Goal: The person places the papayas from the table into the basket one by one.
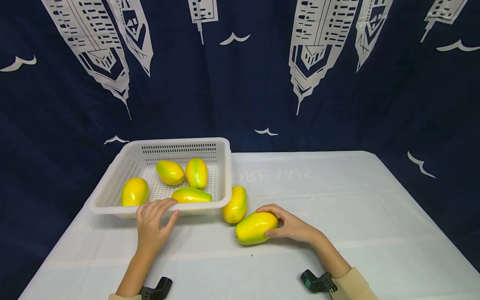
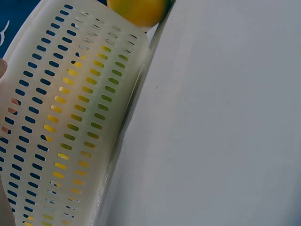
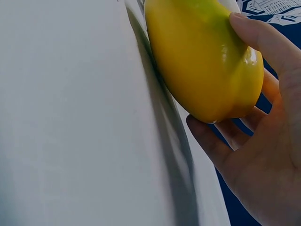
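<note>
My left hand [image 1: 153, 225] grips the near rim of a white plastic basket [image 1: 226, 166], fingers over the edge and thumb on the outer side. Several yellow-green mangoes [image 1: 170, 172] lie apart inside it. On the table, my right hand [image 1: 294, 225] holds another mango [image 1: 255, 229] around its right end, thumb on one side and fingers on the other. In the right wrist view that mango [image 3: 202, 61] tapers toward the palm. One more mango [image 1: 236, 205] rests beside the basket's near right corner. Through the slots of the basket wall [image 2: 70, 108], yellow and green fruit shows.
A white cloth [image 1: 337, 200] with faint lettering covers the table. Behind it hangs a dark blue curtain [image 1: 247, 91] printed with white buildings and birds. Black wrist devices [image 1: 318, 282] sit at both cuffs.
</note>
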Demonstrator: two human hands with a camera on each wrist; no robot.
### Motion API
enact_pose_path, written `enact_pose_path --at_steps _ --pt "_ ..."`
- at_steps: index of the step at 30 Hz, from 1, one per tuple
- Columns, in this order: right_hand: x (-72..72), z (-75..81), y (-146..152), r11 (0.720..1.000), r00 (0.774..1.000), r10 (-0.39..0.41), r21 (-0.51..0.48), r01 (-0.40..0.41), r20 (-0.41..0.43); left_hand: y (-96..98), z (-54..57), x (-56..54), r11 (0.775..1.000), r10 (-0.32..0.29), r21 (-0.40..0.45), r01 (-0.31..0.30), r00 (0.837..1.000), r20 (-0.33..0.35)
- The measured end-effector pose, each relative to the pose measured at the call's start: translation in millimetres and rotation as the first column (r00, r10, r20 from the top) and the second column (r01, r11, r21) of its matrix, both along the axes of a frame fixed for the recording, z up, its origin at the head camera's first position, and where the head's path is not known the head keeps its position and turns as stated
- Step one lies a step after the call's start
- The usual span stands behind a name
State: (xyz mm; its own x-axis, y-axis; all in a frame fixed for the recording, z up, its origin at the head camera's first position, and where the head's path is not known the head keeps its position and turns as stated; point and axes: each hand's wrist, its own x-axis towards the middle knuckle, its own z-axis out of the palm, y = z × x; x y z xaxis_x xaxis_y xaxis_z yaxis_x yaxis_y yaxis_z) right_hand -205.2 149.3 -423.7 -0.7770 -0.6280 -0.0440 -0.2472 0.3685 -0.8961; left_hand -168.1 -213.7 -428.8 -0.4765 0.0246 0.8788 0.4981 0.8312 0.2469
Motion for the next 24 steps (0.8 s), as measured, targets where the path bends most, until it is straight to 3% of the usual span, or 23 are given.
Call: enact_pose_path --at_steps 24 --pt "1.9 10.2 2.3 0.994 0.996 0.082 -0.078 -0.08 0.02 1.6 1.7 1.0 1.0 -0.006 0.004 0.006 1.0 -0.005"
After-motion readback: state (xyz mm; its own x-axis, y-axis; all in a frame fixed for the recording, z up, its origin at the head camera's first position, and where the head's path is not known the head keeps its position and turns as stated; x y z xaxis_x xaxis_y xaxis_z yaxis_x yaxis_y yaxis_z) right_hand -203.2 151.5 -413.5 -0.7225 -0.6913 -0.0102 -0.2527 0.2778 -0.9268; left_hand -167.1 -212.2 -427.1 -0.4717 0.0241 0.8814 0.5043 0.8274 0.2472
